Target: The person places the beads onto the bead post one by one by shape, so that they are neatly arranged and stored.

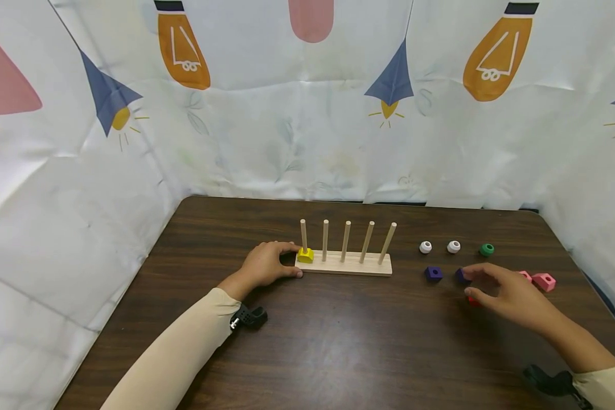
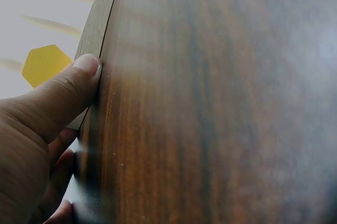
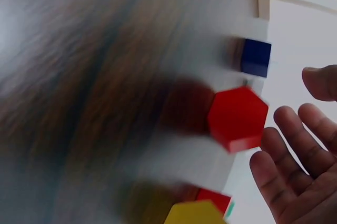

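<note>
My left hand [image 1: 266, 263] grips the left end of a wooden peg stand [image 1: 353, 265], its thumb along the front edge in the left wrist view. A yellow hexagonal bead [image 1: 305, 256] sits at the foot of the leftmost peg; the other pegs are bare. Over a group of beads on the right hovers my right hand [image 1: 512, 296], fingers loosely bent and apart, holding nothing. Its fingertips overlap a dark blue cube bead [image 1: 460, 276] in the head view. Below the thumb shows part of a red bead [image 1: 473, 301], whose hexagonal shape appears in the right wrist view.
Another dark blue cube bead [image 1: 433, 274] lies left of the right hand. Behind are two white beads [image 1: 426, 247] and a green bead [image 1: 487, 249]. Pink beads [image 1: 545, 282] lie to the right. A yellow bead [image 3: 195, 214] shows low in the right wrist view. A patterned curtain [image 1: 307, 142] backs the table.
</note>
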A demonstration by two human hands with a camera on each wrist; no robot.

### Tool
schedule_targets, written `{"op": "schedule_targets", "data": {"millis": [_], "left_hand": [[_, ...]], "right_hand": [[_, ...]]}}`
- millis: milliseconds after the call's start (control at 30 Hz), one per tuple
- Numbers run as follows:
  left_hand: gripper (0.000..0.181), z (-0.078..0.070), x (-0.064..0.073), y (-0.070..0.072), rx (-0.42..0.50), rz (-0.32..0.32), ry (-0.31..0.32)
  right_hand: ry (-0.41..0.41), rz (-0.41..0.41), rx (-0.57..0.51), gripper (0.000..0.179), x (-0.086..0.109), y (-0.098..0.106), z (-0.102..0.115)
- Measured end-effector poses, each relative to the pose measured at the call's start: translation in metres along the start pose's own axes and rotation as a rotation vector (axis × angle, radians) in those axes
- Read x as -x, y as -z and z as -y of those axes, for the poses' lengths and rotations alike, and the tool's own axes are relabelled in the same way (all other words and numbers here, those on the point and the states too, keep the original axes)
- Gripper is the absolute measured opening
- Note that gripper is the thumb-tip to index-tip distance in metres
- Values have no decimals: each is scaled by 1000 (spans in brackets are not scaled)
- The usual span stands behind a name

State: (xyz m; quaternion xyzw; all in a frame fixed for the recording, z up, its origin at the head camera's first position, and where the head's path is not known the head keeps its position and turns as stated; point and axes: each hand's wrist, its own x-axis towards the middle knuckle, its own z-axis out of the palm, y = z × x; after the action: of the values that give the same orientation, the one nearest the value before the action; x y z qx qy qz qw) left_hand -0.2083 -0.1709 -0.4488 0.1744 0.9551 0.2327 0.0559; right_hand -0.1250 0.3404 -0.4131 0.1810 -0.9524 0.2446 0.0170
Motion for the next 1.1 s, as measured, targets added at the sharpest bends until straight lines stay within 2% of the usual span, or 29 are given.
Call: {"op": "schedule_targets", "data": {"millis": [233, 500, 633, 867, 1100], "left_hand": [[64, 1, 0, 0, -8, 0, 6], [64, -1, 0, 1, -3, 10, 2], [63, -1, -1, 0, -6, 9, 6], [63, 0, -1, -1, -8, 3, 0], [63, 0, -1, -1, -8, 3, 10]], "right_hand": [[-46, 50, 26, 39, 5, 2, -12], [-23, 64, 38, 40, 11, 0, -25], [-23, 64, 37, 40, 13, -1, -27], [-60, 129, 38, 39, 12, -5, -28], [-17, 103, 78, 34, 8, -7, -27]]}}
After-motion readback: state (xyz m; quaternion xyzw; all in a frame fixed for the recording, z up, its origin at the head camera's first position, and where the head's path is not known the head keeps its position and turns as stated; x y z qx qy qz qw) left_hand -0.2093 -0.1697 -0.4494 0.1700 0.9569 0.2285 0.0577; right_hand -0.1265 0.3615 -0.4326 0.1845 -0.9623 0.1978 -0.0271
